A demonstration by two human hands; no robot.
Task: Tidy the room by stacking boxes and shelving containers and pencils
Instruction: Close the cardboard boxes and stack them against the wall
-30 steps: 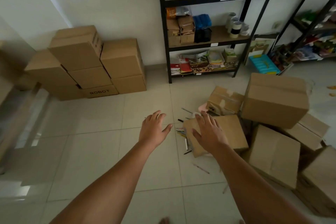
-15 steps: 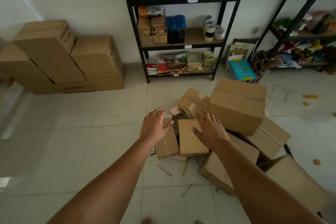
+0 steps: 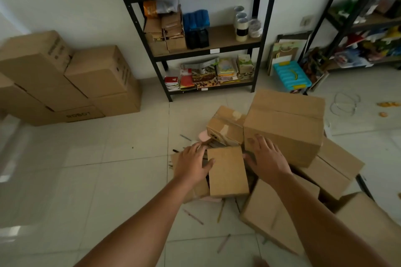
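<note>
A small cardboard box [image 3: 227, 171] lies on top of a jumbled pile of boxes on the tiled floor. My left hand [image 3: 192, 163] is at its left side with straight fingers, the thumb touching the box's edge. To the right of the box my right hand [image 3: 267, 158] has its fingers spread, the thumb by the box's right edge. Behind it stand a large box [image 3: 286, 128] and a taped box [image 3: 225, 125]. Pencils [image 3: 193, 217] lie scattered on the floor around the pile. A pink container [image 3: 204, 136] peeks out under the boxes.
A neat stack of boxes [image 3: 95, 76] stands against the wall at the left. A black shelf unit [image 3: 217, 39] with packets, tape rolls and books faces me. A second shelf [image 3: 358, 24], a blue tray [image 3: 290, 76] and wire loops [image 3: 345, 104] are at the right.
The view swung right and moved closer to the pile. Both hands came down on either side of the small box; the left thumb now touches it.
</note>
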